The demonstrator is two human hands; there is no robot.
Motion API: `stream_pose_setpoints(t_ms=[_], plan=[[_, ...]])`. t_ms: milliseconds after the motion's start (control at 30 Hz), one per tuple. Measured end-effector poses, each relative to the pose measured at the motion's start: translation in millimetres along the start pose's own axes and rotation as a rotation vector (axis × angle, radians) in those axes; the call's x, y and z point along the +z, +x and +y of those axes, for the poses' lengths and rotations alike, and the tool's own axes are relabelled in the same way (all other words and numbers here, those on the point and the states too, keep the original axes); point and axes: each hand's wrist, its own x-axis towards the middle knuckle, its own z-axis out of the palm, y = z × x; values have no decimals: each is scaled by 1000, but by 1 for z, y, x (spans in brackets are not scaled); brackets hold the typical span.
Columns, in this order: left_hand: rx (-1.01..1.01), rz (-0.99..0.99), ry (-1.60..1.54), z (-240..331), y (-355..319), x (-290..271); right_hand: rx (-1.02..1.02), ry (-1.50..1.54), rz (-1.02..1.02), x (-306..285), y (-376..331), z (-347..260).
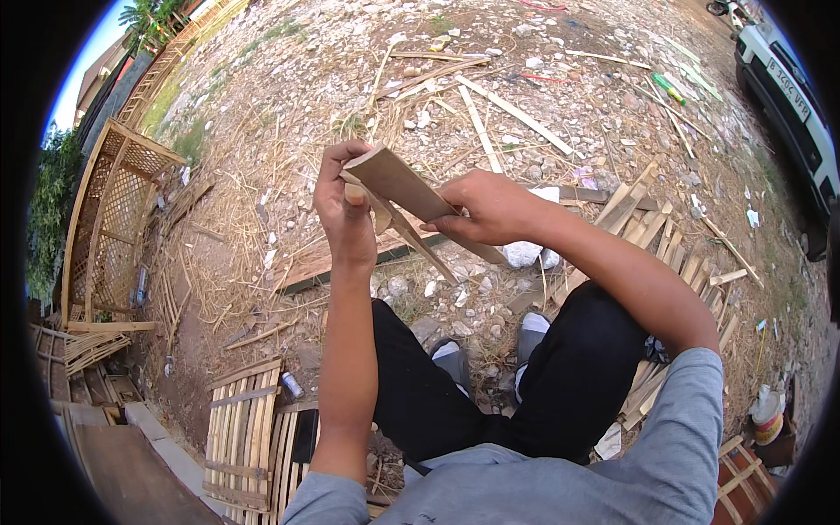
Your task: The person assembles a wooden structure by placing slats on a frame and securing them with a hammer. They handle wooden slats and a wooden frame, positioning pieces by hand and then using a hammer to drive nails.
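Note:
A flat brown wooden board (401,182) is held up in front of me, slanting from upper left down to the right. My left hand (343,206) is closed round its upper left end, fingers behind it and thumb in front. A thinner wooden strip (418,248) runs down from the same hand, spreading away from the board. Farther along the board, my right hand (492,208) grips it with thumb and fingers. Its lower end passes beneath that hand. Below, a long plank (306,269) lies on the stony ground, partly hidden by my left forearm.
Loose wooden slats (643,229) lie piled to my right. A slatted wooden panel (241,437) rests at lower left beside a can (291,385). The lattice frame (109,210) stands far left; a white vehicle (801,109) is at far right. Rubble and straw cover the ground.

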Motion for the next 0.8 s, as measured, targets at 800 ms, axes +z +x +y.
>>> stream_pose_setpoints(t_ms=[800], plan=[[-169, -77, 335, 11, -5, 50, 506, -808, 550, -75, -39, 108]])
